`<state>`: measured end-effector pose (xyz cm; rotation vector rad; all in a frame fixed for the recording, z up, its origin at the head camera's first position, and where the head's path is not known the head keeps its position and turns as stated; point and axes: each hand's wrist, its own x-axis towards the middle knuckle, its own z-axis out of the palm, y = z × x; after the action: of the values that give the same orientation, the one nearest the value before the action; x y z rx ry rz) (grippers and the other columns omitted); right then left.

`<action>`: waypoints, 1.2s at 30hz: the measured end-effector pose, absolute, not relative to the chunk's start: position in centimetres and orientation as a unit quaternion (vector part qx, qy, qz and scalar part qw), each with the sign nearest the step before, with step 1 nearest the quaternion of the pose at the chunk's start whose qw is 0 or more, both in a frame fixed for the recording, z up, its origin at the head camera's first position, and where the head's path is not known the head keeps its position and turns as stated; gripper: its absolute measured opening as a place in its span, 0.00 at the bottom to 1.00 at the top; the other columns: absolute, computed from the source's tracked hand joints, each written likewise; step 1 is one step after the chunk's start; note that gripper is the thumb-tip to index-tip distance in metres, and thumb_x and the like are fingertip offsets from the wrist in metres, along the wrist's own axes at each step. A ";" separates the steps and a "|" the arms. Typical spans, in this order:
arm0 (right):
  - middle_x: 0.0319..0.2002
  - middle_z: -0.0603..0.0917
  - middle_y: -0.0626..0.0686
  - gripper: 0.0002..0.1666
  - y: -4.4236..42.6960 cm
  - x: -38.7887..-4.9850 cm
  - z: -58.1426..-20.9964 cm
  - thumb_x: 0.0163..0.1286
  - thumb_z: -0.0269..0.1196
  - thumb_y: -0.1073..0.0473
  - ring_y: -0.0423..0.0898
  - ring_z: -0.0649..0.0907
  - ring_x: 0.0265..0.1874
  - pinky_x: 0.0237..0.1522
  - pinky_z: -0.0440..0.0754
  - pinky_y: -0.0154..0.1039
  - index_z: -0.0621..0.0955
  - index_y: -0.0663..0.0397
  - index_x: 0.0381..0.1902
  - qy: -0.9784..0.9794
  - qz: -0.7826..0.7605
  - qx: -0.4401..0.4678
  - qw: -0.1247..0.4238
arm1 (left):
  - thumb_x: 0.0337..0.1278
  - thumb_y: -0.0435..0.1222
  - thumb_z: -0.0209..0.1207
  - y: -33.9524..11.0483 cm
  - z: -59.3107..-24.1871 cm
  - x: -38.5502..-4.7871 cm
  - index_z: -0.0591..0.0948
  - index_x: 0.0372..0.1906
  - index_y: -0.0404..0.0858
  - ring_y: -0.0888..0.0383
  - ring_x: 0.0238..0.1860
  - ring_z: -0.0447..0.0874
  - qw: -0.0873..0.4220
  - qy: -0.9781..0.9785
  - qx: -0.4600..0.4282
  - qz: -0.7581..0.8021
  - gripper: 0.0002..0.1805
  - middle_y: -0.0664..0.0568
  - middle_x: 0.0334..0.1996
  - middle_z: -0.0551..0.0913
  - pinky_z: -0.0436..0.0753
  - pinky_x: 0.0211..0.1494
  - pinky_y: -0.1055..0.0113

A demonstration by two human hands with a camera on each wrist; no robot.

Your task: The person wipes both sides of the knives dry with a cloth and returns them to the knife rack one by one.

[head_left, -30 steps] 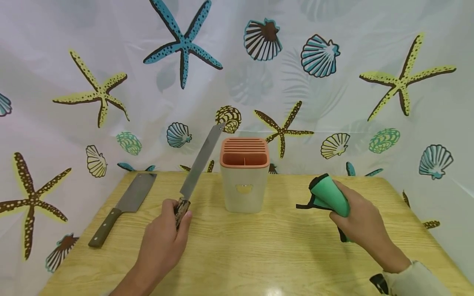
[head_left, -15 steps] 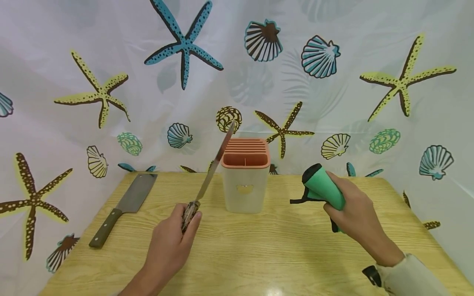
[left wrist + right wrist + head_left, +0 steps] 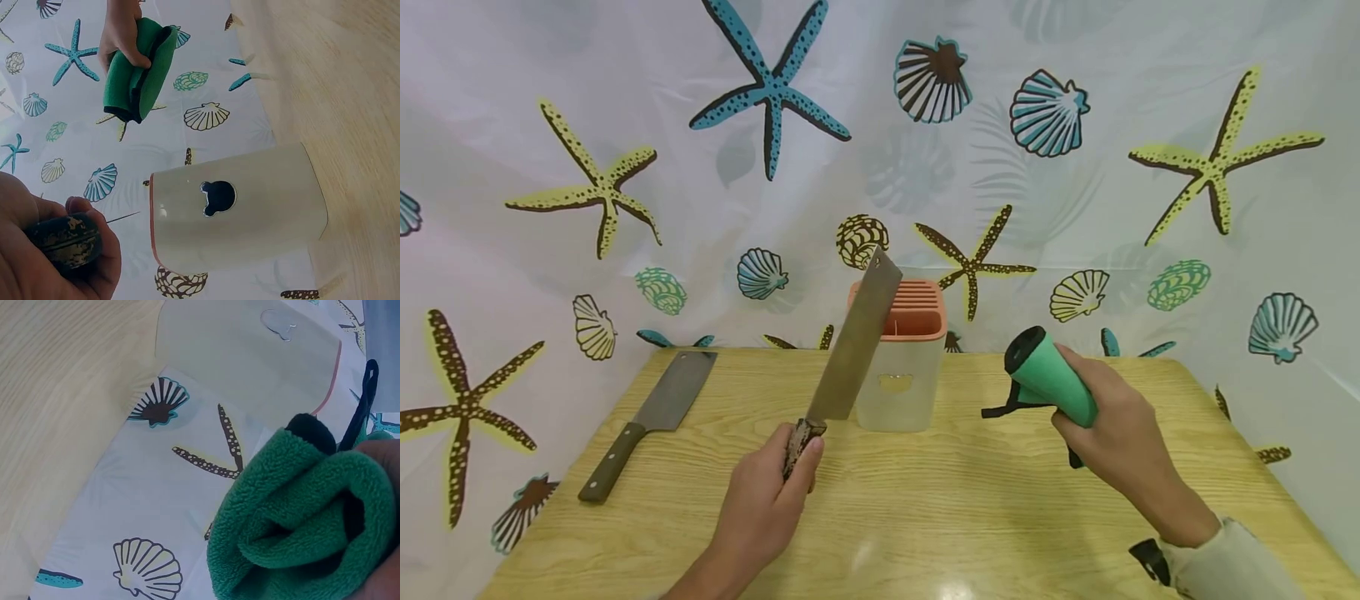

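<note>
Left hand (image 3: 767, 504), fingers curled round the knife (image 3: 857, 342), which slants upward across the holder (image 3: 912, 367) in the head view. Right hand (image 3: 1112, 442), wrapped about the rolled cloth (image 3: 1054, 379) above the bench (image 3: 910, 517). A loosened left grip could let the knife twist and fall; a wide swing might topple the holder.

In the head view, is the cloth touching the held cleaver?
No, the right hand holds the green cloth apart from the cleaver in the left hand, table visible between.
</note>
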<state>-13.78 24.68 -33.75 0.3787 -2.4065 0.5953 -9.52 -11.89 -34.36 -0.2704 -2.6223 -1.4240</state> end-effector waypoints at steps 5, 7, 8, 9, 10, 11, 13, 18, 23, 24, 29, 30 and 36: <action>0.56 0.82 0.63 0.45 23.7 -13.7 -33.2 0.50 0.67 0.76 0.55 0.81 0.43 0.37 0.73 0.46 0.73 0.55 0.69 -0.890 0.249 0.165 0.345 | 0.77 0.48 0.49 -11.4 -35.1 -9.7 0.71 0.32 0.35 0.64 0.12 0.68 -0.033 -0.798 -0.096 -0.594 0.21 0.51 0.17 0.72 0.73 0.14 0.68; 0.56 0.82 0.62 0.44 23.1 -13.7 -32.8 0.49 0.67 0.78 0.55 0.81 0.46 0.42 0.73 0.42 0.74 0.55 0.67 -0.878 0.259 0.181 0.361 | 0.77 0.49 0.48 -11.2 -35.5 -9.7 0.70 0.33 0.33 0.64 0.12 0.68 -0.071 -0.772 -0.099 -0.624 0.23 0.51 0.18 0.72 0.74 0.13 0.67; 0.56 0.82 0.61 0.43 22.8 -13.7 -32.6 0.49 0.67 0.78 0.54 0.81 0.47 0.43 0.72 0.39 0.75 0.55 0.66 -0.872 0.261 0.190 0.368 | 0.77 0.50 0.48 -11.1 -35.7 -9.7 0.69 0.33 0.32 0.64 0.12 0.69 -0.084 -0.762 -0.105 -0.633 0.23 0.52 0.18 0.72 0.75 0.13 0.67; 0.56 0.82 0.61 0.44 22.6 -13.7 -32.4 0.48 0.68 0.79 0.54 0.81 0.48 0.45 0.71 0.37 0.76 0.55 0.66 -0.866 0.264 0.199 0.374 | 0.77 0.50 0.47 -10.9 -35.9 -9.8 0.69 0.33 0.32 0.64 0.11 0.69 -0.094 -0.753 -0.111 -0.642 0.24 0.53 0.18 0.71 0.75 0.13 0.67; 0.57 0.82 0.60 0.44 22.3 -13.7 -32.2 0.48 0.68 0.80 0.54 0.80 0.49 0.46 0.71 0.35 0.76 0.54 0.65 -0.862 0.264 0.207 0.379 | 0.78 0.49 0.47 -10.8 -36.1 -9.8 0.68 0.33 0.31 0.65 0.11 0.69 -0.100 -0.745 -0.122 -0.648 0.24 0.54 0.19 0.71 0.75 0.12 0.67; 0.57 0.82 0.60 0.44 22.0 -13.8 -31.9 0.48 0.68 0.81 0.54 0.81 0.50 0.47 0.71 0.34 0.77 0.54 0.65 -0.859 0.265 0.215 0.382 | 0.78 0.49 0.47 -10.7 -36.3 -9.8 0.68 0.33 0.31 0.65 0.11 0.69 -0.106 -0.736 -0.126 -0.656 0.24 0.54 0.18 0.71 0.75 0.12 0.68; 0.58 0.81 0.60 0.45 21.4 -13.8 -31.5 0.48 0.68 0.81 0.55 0.81 0.52 0.48 0.73 0.36 0.77 0.53 0.65 -0.854 0.268 0.227 0.383 | 0.78 0.49 0.46 -10.4 -36.7 -9.9 0.67 0.33 0.30 0.66 0.10 0.69 -0.116 -0.722 -0.139 -0.668 0.24 0.56 0.18 0.71 0.75 0.12 0.69; 0.58 0.81 0.60 0.44 19.8 -14.4 -29.9 0.50 0.68 0.80 0.57 0.81 0.53 0.47 0.78 0.50 0.76 0.52 0.67 -0.842 0.265 0.254 0.396 | 0.79 0.48 0.45 -9.8 -37.3 -9.9 0.66 0.33 0.32 0.68 0.10 0.69 -0.133 -0.697 -0.165 -0.685 0.23 0.57 0.18 0.70 0.74 0.12 0.71; 0.59 0.81 0.58 0.39 18.1 -15.5 -28.0 0.56 0.66 0.77 0.59 0.82 0.57 0.50 0.82 0.58 0.77 0.49 0.66 -0.827 0.248 0.283 0.417 | 0.80 0.48 0.44 -9.2 -37.7 -9.8 0.66 0.33 0.33 0.68 0.11 0.69 -0.154 -0.670 -0.185 -0.702 0.22 0.59 0.19 0.69 0.73 0.12 0.72; 0.59 0.81 0.58 0.38 17.7 -15.7 -27.8 0.57 0.67 0.77 0.59 0.82 0.57 0.49 0.84 0.58 0.78 0.48 0.66 -0.826 0.240 0.287 0.421 | 0.80 0.47 0.43 -9.1 -37.8 -9.8 0.66 0.33 0.33 0.69 0.11 0.69 -0.159 -0.664 -0.190 -0.705 0.22 0.59 0.19 0.69 0.73 0.12 0.72; 0.59 0.82 0.59 0.36 16.2 -16.5 -27.4 0.57 0.68 0.73 0.59 0.83 0.56 0.46 0.87 0.58 0.79 0.46 0.64 -0.834 0.194 0.286 0.430 | 0.80 0.48 0.44 -8.8 -37.9 -9.7 0.67 0.35 0.36 0.70 0.11 0.68 -0.182 -0.643 -0.196 -0.718 0.20 0.60 0.19 0.68 0.71 0.13 0.75; 0.59 0.82 0.59 0.36 16.0 -16.6 -27.5 0.57 0.69 0.72 0.59 0.83 0.56 0.45 0.87 0.58 0.80 0.45 0.64 -0.836 0.185 0.284 0.432 | 0.79 0.48 0.45 -8.8 -37.9 -9.7 0.67 0.36 0.36 0.70 0.11 0.68 -0.186 -0.641 -0.196 -0.718 0.19 0.60 0.19 0.68 0.71 0.13 0.75; 0.60 0.82 0.57 0.39 15.4 -16.8 -27.7 0.54 0.71 0.72 0.58 0.83 0.57 0.39 0.88 0.58 0.79 0.42 0.64 -0.845 0.159 0.273 0.430 | 0.80 0.47 0.44 -8.8 -37.7 -9.5 0.67 0.42 0.37 0.68 0.12 0.68 -0.203 -0.620 -0.213 -0.728 0.16 0.60 0.20 0.69 0.71 0.14 0.73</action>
<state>-16.78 15.40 -27.73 0.6813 -2.1090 0.3974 -9.48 -8.77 -37.67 -0.7727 -2.2475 -2.6388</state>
